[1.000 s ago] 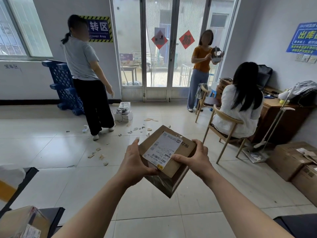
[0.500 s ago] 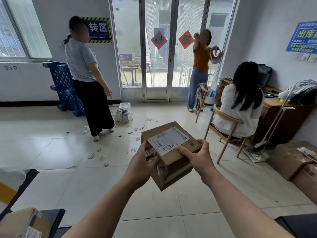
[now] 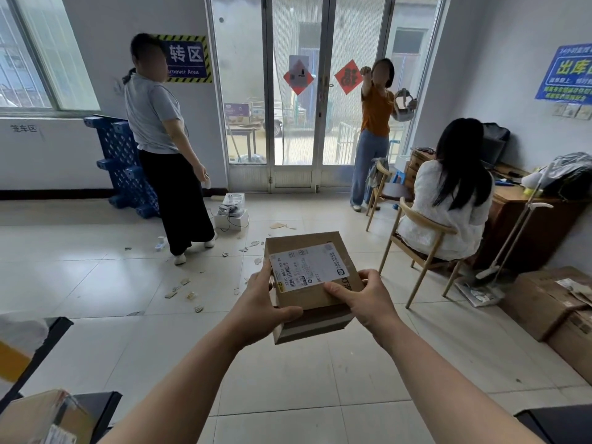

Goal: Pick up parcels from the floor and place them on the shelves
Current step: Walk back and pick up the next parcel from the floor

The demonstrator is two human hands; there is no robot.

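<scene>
Head view: a cardboard parcel (image 3: pixel 312 283), shipping label (image 3: pixel 308 270) up, is held in mid-air above the tiled floor (image 3: pixel 96 283). The left hand (image 3: pixel 261 310) clamps its left side and the right hand (image 3: pixel 368 302) clamps its right, thumb on top.

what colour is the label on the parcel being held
White with black print and barcodes, on the brown cardboard parcel; the label shows best in the head view.

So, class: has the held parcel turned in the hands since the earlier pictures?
Yes. The parcel has rotated from corner-on to nearly square with the floor tiles.
</scene>
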